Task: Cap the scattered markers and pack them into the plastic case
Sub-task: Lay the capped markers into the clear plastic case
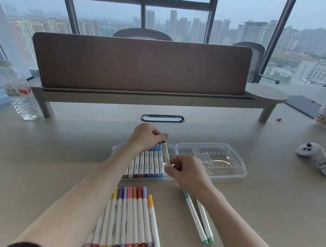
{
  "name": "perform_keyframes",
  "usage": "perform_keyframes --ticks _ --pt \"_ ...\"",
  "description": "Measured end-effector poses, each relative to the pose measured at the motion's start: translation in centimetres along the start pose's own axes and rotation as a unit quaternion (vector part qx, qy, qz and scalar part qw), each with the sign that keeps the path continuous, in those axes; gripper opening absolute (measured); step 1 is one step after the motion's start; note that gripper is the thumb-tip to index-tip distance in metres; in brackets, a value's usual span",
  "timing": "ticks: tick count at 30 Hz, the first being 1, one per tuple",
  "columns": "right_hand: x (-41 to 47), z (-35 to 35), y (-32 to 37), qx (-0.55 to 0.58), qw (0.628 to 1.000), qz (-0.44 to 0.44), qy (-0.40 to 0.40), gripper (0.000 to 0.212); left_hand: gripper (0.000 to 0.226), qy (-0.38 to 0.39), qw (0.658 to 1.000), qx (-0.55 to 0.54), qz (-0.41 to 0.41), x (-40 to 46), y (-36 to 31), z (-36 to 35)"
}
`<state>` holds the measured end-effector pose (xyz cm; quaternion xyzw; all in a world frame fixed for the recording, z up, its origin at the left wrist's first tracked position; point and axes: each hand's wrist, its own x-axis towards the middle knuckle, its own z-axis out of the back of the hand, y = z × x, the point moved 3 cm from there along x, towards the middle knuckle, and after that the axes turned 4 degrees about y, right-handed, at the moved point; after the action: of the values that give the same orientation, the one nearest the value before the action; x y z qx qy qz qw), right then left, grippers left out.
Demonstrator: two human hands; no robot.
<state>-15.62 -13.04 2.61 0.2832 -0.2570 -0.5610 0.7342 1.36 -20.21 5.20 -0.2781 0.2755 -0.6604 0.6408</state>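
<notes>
Views: one only, the camera on my head; no second view shares the scene.
Position: above my desk (pixel 40 153), at my own eye height.
Direction: forward and down, along my forearms to my left hand (pixel 145 137) and right hand (pixel 187 173).
Nearness: close over my hands.
Reach: wide-angle, taking in the divider panel (pixel 139 65) and the window (pixel 143 12) beyond.
</notes>
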Motion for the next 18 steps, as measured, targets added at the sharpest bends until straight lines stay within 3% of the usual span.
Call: perform_keyframes --ticks 7,12,18 --pt "2.8 -1.6 -0.4 -0.053 0.999 -0.01 0.007 0.034 0.026 0.037 0.998 0.043 0.005 3.5 2.2 -1.9" --pt "2.9 -1.5 -0.7 -0.133 0.991 0.014 0.017 0.02 0.022 0.029 0.999 0.024 0.012 4.1 2.8 -2.4" --pt "3.0 -1.4 -1.1 -0.145 0.988 0.016 0.044 0.018 0.019 0.045 0.994 0.076 0.063 4.8 2.8 -2.4"
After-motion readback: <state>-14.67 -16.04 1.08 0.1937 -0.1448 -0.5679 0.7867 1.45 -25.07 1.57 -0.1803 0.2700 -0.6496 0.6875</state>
